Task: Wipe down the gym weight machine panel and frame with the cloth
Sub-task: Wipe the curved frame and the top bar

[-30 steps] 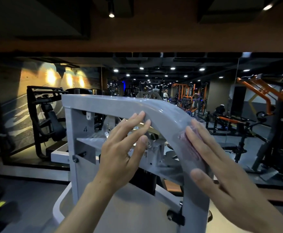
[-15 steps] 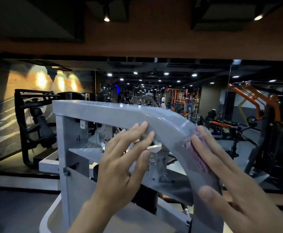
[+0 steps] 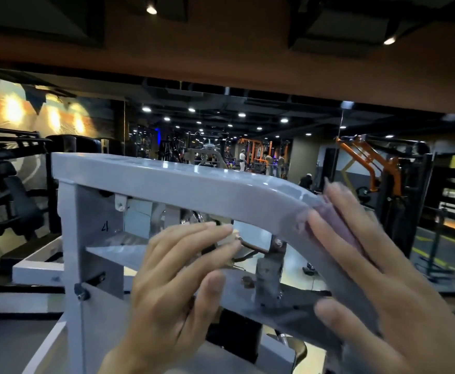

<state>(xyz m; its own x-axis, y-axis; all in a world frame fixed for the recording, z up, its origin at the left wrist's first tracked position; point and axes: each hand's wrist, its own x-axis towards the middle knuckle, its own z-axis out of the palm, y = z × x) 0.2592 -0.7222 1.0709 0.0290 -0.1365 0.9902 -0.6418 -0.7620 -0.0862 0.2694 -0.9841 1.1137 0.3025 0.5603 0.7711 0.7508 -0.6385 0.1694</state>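
Over the last second the right hand [image 3: 377,268] has slid the cloth [image 3: 334,225] up the frame [image 3: 194,190] to its bend, fingers straight and together, pressing it flat. The left hand [image 3: 175,282] stays just below the frame's top bar, fingers straight, holding nothing. Judging by this, the bend is covered and the top bar is still to be wiped.

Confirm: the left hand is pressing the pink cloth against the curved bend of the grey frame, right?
Wrong hand. In the head view the right hand presses the pink cloth against the grey frame's curved bend; the left hand holds no cloth.
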